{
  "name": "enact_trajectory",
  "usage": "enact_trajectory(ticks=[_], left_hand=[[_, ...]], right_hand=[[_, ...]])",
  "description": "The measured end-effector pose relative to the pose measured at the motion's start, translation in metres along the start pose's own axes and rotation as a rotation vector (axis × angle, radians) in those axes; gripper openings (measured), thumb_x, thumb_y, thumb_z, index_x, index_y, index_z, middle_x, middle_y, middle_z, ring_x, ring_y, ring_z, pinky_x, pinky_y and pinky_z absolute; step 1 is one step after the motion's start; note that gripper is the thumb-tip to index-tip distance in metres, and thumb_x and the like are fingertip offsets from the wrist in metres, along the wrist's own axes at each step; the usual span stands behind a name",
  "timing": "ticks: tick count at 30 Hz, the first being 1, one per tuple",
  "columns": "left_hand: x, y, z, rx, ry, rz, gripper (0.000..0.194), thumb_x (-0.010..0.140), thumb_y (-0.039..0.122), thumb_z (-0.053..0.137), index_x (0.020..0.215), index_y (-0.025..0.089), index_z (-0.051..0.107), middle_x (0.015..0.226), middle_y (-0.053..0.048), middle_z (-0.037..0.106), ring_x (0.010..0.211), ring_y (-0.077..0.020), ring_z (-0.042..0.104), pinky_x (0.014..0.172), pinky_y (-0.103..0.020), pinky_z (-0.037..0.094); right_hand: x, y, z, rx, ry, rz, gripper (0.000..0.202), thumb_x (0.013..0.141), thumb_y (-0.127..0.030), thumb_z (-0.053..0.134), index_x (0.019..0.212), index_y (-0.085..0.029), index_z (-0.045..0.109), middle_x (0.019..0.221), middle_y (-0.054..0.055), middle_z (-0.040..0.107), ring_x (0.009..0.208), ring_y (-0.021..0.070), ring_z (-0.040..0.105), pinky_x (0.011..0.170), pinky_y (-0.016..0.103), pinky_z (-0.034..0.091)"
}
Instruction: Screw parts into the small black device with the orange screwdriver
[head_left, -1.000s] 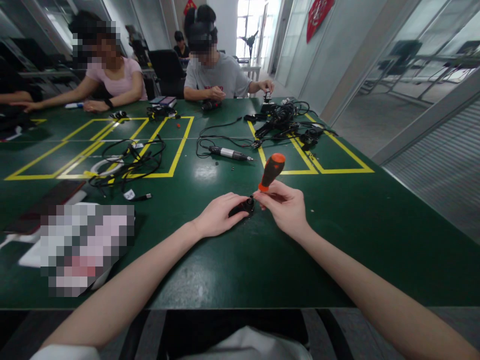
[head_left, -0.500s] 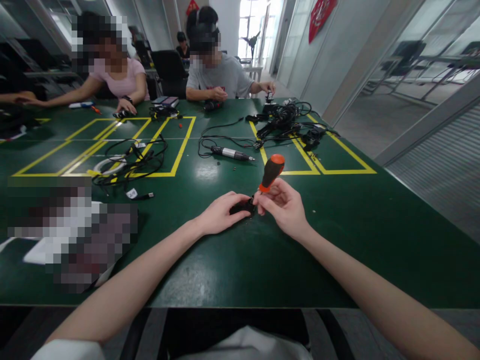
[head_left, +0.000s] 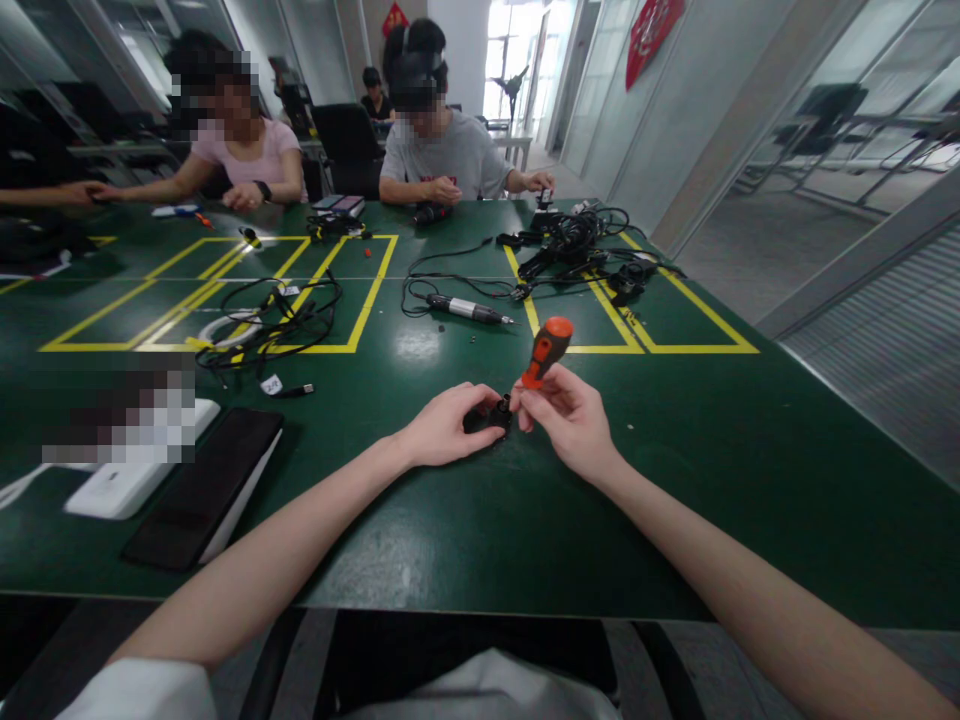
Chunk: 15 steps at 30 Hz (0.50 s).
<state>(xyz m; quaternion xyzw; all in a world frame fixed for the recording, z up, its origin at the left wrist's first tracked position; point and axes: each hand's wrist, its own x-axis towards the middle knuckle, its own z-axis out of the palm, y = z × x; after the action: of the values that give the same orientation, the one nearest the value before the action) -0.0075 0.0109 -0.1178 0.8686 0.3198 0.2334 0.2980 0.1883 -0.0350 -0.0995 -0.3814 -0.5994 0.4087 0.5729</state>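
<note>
Near the middle of the green table [head_left: 720,470], my left hand [head_left: 452,425] holds a small black part [head_left: 501,412] between thumb and fingers, low over the tabletop. My right hand [head_left: 568,418] is just to its right, its fingers pinched around the lower end of a screwdriver [head_left: 550,350] with an orange and dark grey handle. The handle points up and leans slightly right. The fingertips of my right hand are close to the black part; the screwdriver's tip is hidden or too small to make out.
Beyond my hands lies a pen-shaped electric tool [head_left: 469,309] with a cable. Coiled black cables [head_left: 319,310] are to the left, a cable pile [head_left: 562,240] at the back right. A dark phone [head_left: 206,490] and white device [head_left: 112,490] lie left. People sit across the table.
The view has shifted slightly, moving the scene a little to the right. My hands hold nearly the same pose. Across the table, a person's hand has drawn back from a small dark object.
</note>
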Motion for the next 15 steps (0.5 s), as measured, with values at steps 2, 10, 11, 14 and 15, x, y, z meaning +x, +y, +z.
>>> enact_trajectory(ticks=[2,10,11,14,15], left_hand=[[0.003,0.003,-0.004,-0.01,-0.039,-0.011,0.026,0.089,0.037,0.069,0.107,0.019,0.064,0.098,-0.004,0.07,0.085,-0.0188,0.063,0.077,-0.031,0.052],[0.037,0.018,-0.031,0.08,-0.326,-0.02,0.022,0.075,0.025,0.077,0.092,0.018,0.065,0.083,0.002,0.067,0.071,-0.014,0.06,0.064,-0.025,0.043],[0.042,0.019,-0.032,0.091,-0.36,-0.014,0.022,0.072,0.023,0.078,0.091,0.018,0.066,0.084,0.002,0.068,0.072,-0.014,0.061,0.065,-0.024,0.044],[0.054,0.022,-0.032,0.089,-0.468,0.013,0.023,0.069,0.016,0.078,0.091,0.02,0.07,0.087,0.003,0.07,0.075,-0.014,0.062,0.067,-0.024,0.046],[0.057,0.022,-0.031,0.085,-0.494,0.015,0.023,0.069,0.015,0.078,0.091,0.02,0.071,0.086,0.003,0.071,0.075,-0.0138,0.063,0.068,-0.024,0.046]], right_hand=[[-0.001,0.0,0.0,-0.01,0.026,-0.001,0.04,0.082,-0.056,0.081,0.083,-0.021,0.061,0.069,-0.001,0.07,0.05,0.0109,0.06,0.051,0.025,0.054],[-0.001,-0.008,0.0,-0.091,-0.07,-0.054,0.04,0.092,-0.056,0.071,0.075,-0.02,0.066,0.064,0.001,0.067,0.051,0.0123,0.061,0.053,0.026,0.054],[-0.001,-0.007,0.0,-0.091,-0.078,-0.049,0.041,0.093,-0.057,0.068,0.075,-0.02,0.066,0.064,0.001,0.067,0.051,0.0122,0.061,0.053,0.026,0.054],[-0.003,-0.004,0.0,-0.064,-0.081,-0.037,0.042,0.096,-0.058,0.064,0.078,-0.02,0.066,0.069,0.002,0.07,0.052,0.0124,0.062,0.051,0.025,0.054],[-0.004,-0.003,0.0,-0.055,-0.078,-0.037,0.041,0.096,-0.057,0.064,0.079,-0.02,0.066,0.071,0.003,0.07,0.052,0.0124,0.062,0.052,0.025,0.054]])
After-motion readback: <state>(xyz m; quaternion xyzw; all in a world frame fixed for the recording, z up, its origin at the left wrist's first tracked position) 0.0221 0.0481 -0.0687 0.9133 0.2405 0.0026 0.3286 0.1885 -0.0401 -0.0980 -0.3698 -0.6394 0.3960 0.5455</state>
